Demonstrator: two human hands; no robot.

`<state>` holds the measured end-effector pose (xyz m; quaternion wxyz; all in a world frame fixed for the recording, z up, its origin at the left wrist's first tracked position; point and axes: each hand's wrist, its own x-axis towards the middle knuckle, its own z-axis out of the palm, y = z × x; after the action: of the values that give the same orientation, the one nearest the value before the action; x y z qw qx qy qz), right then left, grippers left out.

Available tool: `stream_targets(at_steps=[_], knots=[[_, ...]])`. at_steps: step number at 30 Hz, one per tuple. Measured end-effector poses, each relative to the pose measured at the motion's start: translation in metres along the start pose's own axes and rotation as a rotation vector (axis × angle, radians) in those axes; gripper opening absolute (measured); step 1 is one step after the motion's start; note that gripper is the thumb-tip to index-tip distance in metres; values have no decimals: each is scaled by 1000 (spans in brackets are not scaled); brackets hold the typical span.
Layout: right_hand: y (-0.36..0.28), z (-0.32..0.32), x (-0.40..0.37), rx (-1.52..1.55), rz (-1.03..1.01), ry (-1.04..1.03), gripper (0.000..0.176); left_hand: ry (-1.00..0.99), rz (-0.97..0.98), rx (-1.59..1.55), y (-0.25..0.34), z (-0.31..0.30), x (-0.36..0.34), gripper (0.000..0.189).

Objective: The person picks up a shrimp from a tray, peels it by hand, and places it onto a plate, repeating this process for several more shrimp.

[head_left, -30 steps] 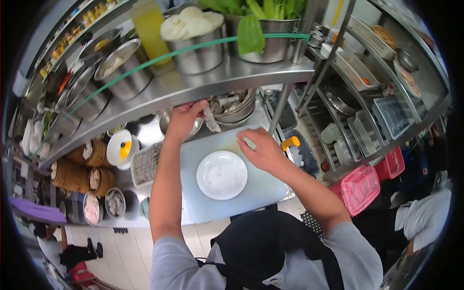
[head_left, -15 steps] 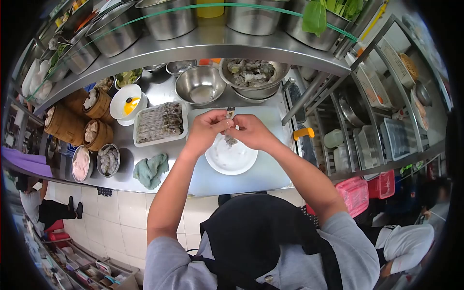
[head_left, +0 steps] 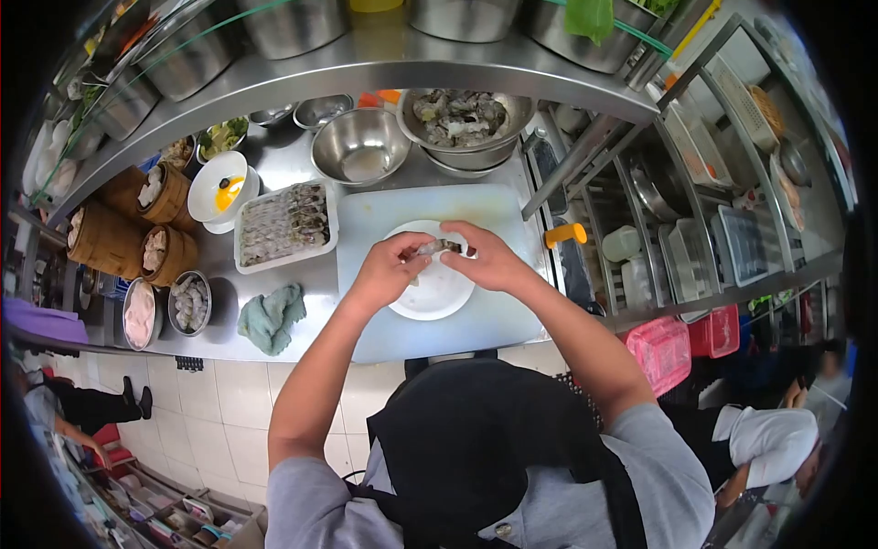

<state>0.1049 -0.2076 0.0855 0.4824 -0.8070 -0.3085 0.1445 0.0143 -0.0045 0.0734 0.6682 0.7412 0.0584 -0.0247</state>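
A grey shrimp [head_left: 435,247] lies level between my two hands, over a white plate [head_left: 430,305] on a pale cutting board [head_left: 366,339]. My left hand [head_left: 391,265] pinches its left end, and my right hand [head_left: 483,261] pinches the darker right end. To the left stands a white tray [head_left: 285,224] packed with rows of shrimp. Behind the board, a steel bowl [head_left: 466,119] holds more grey shrimp, and beside it is another steel bowl [head_left: 360,146] with nothing seen in it.
A green cloth [head_left: 272,318], small bowls of shrimp [head_left: 190,303] and pale meat [head_left: 140,314], a bowl with yolk [head_left: 219,190] and bamboo steamers [head_left: 105,242] are at left. A steel shelf [head_left: 384,78] spans above. People [head_left: 764,439] are at lower right and far left.
Both hands have lowered toward the plate, and the shrimp has turned from hanging upright to lying level between them. The view has shifted slightly, moving the counter items left and up.
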Motion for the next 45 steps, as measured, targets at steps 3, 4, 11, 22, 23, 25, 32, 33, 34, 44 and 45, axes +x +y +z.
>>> stream_targets(at_steps=[3,4,11,22,23,25,32,33,34,44,45], knots=[[17,0,3,-45,-21,-184,30,-69,66,284,5,2,2,37],[22,1,4,-78,47,-295,28,-65,87,327,2,5,3,37],[48,16,-6,-593,-371,-210,12,-45,425,869,-38,12,-2,29],[55,27,-6,-576,-432,-142,8,141,498,846,-57,27,-3,17],[54,28,-6,-578,-432,-144,8,148,487,839,-60,27,-2,15],[56,29,-5,-551,-365,-178,8,134,471,819,-60,26,0,13],[57,29,-4,-458,-309,-204,10,49,525,780,-60,19,9,6],[58,30,-3,-449,-307,-210,10,45,530,782,-61,18,10,6],[59,30,-2,-441,-305,-214,11,26,537,793,-62,17,11,7],[63,27,2,-548,-297,-311,13,26,516,779,-61,19,8,4],[63,27,2,-530,-295,-304,13,24,513,777,-62,18,9,4]])
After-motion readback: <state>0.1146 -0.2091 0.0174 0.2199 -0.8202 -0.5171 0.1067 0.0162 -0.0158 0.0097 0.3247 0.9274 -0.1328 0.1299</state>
